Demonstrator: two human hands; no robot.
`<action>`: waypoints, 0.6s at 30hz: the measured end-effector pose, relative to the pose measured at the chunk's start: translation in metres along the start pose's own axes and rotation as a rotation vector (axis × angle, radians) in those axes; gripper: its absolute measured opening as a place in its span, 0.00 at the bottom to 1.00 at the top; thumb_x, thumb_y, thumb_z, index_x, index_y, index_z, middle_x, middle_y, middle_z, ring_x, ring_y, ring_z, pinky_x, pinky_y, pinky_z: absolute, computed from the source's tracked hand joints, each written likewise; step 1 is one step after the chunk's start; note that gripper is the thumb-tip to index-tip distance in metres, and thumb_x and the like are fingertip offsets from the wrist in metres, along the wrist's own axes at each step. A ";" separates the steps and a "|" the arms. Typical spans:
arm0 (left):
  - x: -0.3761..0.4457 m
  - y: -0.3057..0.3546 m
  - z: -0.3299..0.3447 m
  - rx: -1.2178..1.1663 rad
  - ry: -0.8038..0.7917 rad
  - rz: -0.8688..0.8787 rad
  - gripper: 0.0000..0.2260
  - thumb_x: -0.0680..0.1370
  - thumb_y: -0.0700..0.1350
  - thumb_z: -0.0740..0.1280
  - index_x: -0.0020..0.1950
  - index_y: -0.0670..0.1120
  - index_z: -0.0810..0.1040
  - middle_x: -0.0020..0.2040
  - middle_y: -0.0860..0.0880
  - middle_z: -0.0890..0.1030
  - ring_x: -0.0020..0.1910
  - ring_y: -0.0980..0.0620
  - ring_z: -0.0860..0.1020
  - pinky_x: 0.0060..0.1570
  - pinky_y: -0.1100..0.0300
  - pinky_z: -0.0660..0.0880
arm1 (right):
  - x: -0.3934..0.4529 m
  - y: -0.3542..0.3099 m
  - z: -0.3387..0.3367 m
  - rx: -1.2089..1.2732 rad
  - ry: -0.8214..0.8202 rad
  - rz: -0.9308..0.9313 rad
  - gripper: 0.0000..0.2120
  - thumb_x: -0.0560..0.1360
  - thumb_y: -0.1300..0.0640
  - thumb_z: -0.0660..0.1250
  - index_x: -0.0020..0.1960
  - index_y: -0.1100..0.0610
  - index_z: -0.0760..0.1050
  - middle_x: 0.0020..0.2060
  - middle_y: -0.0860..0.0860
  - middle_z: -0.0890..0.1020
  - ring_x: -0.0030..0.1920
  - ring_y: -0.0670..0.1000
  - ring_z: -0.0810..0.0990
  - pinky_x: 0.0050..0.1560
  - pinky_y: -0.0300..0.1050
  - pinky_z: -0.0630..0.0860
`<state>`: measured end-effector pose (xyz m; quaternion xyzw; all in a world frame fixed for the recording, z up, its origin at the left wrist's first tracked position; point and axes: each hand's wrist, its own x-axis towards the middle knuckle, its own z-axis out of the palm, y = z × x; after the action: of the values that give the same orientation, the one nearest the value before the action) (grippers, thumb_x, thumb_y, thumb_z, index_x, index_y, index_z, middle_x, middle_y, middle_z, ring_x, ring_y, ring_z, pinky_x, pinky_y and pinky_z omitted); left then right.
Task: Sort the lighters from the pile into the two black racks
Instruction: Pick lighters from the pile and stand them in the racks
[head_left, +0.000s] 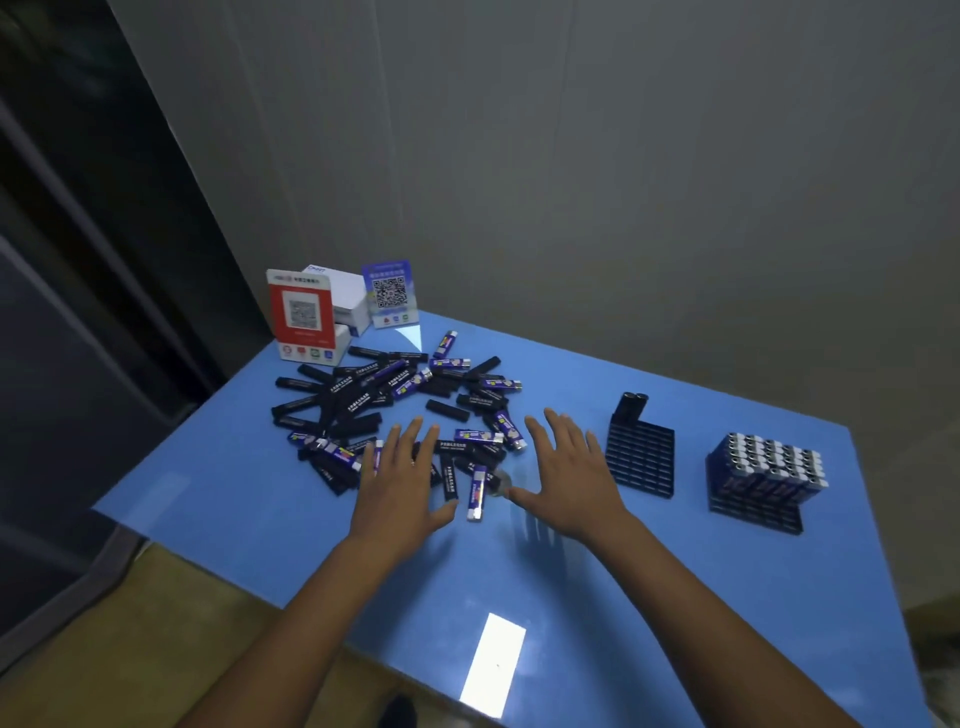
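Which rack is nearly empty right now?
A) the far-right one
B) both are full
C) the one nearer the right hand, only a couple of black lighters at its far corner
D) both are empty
C: the near rack beside the right hand holds only a couple of black lighters at its far corner, while the far-right rack is mostly filled with blue lighters.

A small shop counter or stockroom is suggested. Two standing payment signs with QR codes, one red (301, 313) and one blue (390, 294), are set at the far corner of a blue desk (597, 597), with small white boxes (347, 301) stacked behind them. Many identical lighters (395, 410) are heaped on the desk like stock, beside two black racks, one nearly unfilled (641, 457) and one packed full (763, 478). A plain grey wall (571, 156) is seen behind.
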<state>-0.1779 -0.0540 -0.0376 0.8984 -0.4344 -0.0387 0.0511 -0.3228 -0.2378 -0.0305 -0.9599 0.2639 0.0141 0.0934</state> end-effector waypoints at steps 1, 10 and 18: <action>0.004 -0.010 0.000 -0.003 -0.010 0.007 0.43 0.78 0.65 0.62 0.81 0.51 0.39 0.82 0.48 0.40 0.80 0.45 0.40 0.77 0.42 0.42 | 0.007 -0.007 0.001 0.001 -0.001 0.007 0.46 0.75 0.29 0.58 0.82 0.51 0.43 0.81 0.54 0.45 0.81 0.56 0.43 0.79 0.58 0.43; 0.057 -0.127 -0.009 0.012 -0.125 0.126 0.45 0.77 0.65 0.64 0.81 0.50 0.39 0.81 0.49 0.40 0.80 0.45 0.40 0.78 0.41 0.44 | 0.076 -0.093 0.017 0.018 -0.012 0.114 0.45 0.76 0.32 0.61 0.82 0.52 0.45 0.81 0.55 0.47 0.81 0.56 0.45 0.79 0.59 0.45; 0.080 -0.197 0.008 0.075 -0.283 0.262 0.50 0.73 0.62 0.71 0.81 0.48 0.40 0.82 0.48 0.44 0.80 0.44 0.43 0.77 0.43 0.46 | 0.102 -0.149 0.043 0.056 -0.032 0.183 0.42 0.76 0.35 0.63 0.81 0.51 0.48 0.81 0.54 0.50 0.80 0.56 0.48 0.79 0.59 0.49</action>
<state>0.0241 0.0040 -0.0719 0.8212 -0.5514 -0.1418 -0.0393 -0.1577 -0.1555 -0.0552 -0.9285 0.3491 0.0304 0.1227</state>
